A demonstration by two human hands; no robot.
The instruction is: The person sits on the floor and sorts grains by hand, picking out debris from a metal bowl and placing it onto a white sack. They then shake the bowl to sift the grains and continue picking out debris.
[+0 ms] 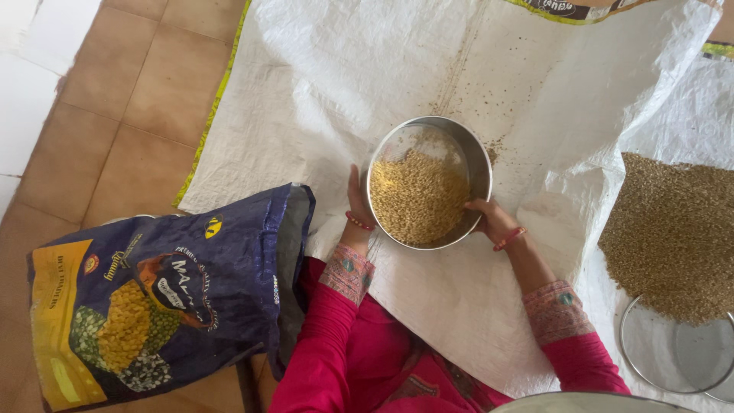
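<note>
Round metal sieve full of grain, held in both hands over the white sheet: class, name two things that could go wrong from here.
1. The sieve is held only at its rim by the left hand and right hand; a tilt could spill the grain onto the white sheet.
2. The grain heap lies close by on the right; spilled unsifted grain could mix into it.

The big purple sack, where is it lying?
In the head view the purple sack lies on the tiled floor at lower left, its open mouth beside the left hand and the round metal sieve.
</note>
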